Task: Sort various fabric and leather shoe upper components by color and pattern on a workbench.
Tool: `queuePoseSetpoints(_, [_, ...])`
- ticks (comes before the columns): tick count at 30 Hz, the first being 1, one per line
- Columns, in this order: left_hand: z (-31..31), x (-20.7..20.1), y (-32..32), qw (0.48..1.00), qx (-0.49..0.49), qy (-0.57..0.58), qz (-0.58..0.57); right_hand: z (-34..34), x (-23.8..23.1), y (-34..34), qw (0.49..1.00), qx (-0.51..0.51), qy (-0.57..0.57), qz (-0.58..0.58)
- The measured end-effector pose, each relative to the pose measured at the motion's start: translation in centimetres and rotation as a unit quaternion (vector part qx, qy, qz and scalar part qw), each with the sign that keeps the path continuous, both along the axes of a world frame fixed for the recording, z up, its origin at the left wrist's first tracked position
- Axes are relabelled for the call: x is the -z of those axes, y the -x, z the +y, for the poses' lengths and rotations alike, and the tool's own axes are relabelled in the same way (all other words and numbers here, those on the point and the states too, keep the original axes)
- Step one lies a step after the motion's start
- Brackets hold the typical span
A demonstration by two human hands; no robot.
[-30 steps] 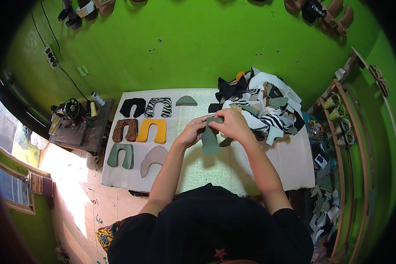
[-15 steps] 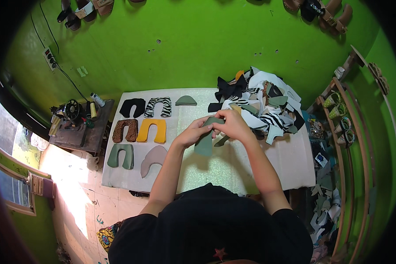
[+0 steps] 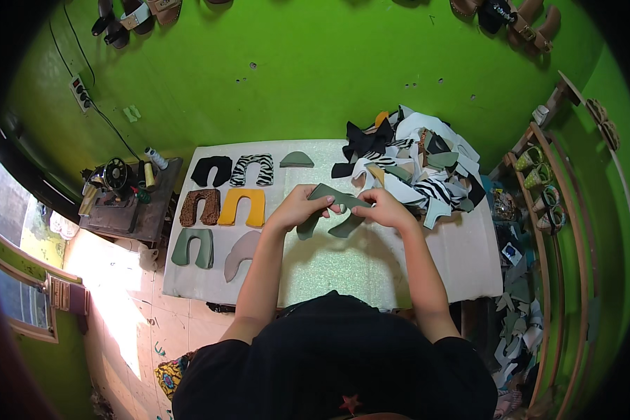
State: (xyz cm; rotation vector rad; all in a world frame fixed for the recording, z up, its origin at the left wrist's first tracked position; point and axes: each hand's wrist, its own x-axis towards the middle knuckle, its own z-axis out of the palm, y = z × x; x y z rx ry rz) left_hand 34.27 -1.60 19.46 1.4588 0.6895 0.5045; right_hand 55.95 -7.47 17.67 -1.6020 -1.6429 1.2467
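Above the white desk (image 3: 462, 262), the left hand (image 3: 302, 206) and right hand (image 3: 387, 209) are each pinching one side of a curved green piece (image 3: 323, 192), their grip closed, maybe so it spreads open.

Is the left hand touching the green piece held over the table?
Touching. The head view shows it: the thumb of the left hand lies on the face of the green piece, with no gap between them.
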Motion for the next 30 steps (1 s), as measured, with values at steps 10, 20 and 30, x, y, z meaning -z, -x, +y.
queuePoseSetpoints(10, [-0.5, -0.8, 1.5, 0.997, -0.012, 0.061, -0.036, -0.8, 3.5, 2.5, 0.963, 0.031, -0.048, 0.262])
queuePoseSetpoints(20, [-1.3, -1.0, 4.3, 0.99, -0.035, 0.079, -0.115, -0.9, 1.4, 5.2, 0.934, 0.175, -0.159, 0.267])
queuePoseSetpoints(30, [-1.9, -1.5, 7.2, 0.991, 0.085, 0.035, -0.101, -1.6, -3.1, 8.3, 0.964, 0.072, -0.254, 0.022])
